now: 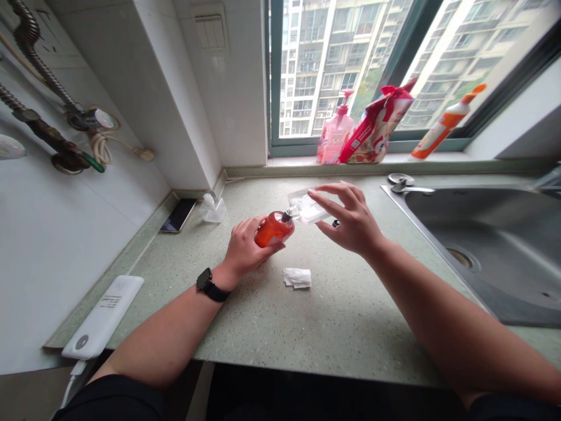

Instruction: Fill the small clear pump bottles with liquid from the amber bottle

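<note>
Grips the orange bottle [275, 229] over the speckled counter [263, 327] in the left hand [245, 245], with fingers and thumb wrapped around it, hiding the base and much of the body. Pinches the clear bottle [308, 207] in the right hand [350, 219], between thumb and spread fingertips. Tilts both, dark neck of the one set against ribbed neck of the other. Cannot quite tell, with such small parts overlapping, whether to call the mouths touching or just apart. Leaves only a sliver of a black part [336, 223] in sight beside the right thumb, too covered to make out. Cuts off both sleeves at the bottom, the sink [495, 228] at the right and the metal hose [46, 55] at the top left. Blurs the print on the power bank [103, 316], smooth, white and rounded at the corners.

Shows see-through, glossy walls on both bottles, with liquid-like orange in the left one. Lays a flat, folded white tissue [297, 278] on the counter, nearer the body than the bottles. Stands a clear, angular container [213, 210] with a whitish top beside the slim, dark phone [179, 215]. Wears a black, square-faced watch [213, 285] on the left wrist. Lines the sill with a pink pump bottle [335, 137], a crinkled red bag [377, 126] and a slanting orange-and-white tube [442, 133].
</note>
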